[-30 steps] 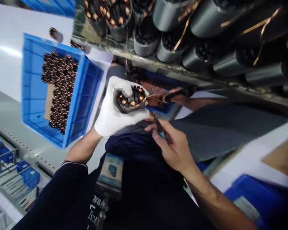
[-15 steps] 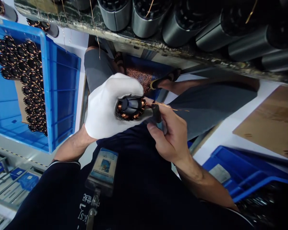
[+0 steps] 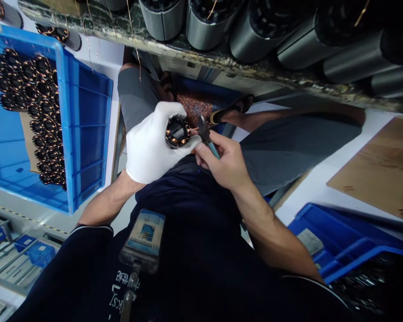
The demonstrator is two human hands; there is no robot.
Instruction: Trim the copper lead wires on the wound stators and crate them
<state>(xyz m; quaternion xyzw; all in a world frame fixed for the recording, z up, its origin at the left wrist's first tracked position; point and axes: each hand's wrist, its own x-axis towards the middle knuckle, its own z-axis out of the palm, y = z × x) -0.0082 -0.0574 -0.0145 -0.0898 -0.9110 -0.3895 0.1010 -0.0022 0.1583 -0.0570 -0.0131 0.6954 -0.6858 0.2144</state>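
My left hand, in a white glove, is closed around a motor stator. Its open end, ringed with copper windings, faces up toward me. A short bit of copper wire sticks out from the stator's right side. Bare and closed, my right hand grips a pair of wire cutters with a teal handle. The dark jaws of the cutters are beside that wire, close to my left thumb; whether they touch it I cannot tell.
Several grey stators line the worn bench edge above, with loose wires hanging at left. A blue crate at left holds many copper-wound stators. Copper clippings fill a tray between my feet. Another blue bin and cardboard are at right.
Both hands have shifted, the right one leftward, and the stator has turned more upright. The cutters' jaws now show clearly. The long wire tail seen before is no longer visible.
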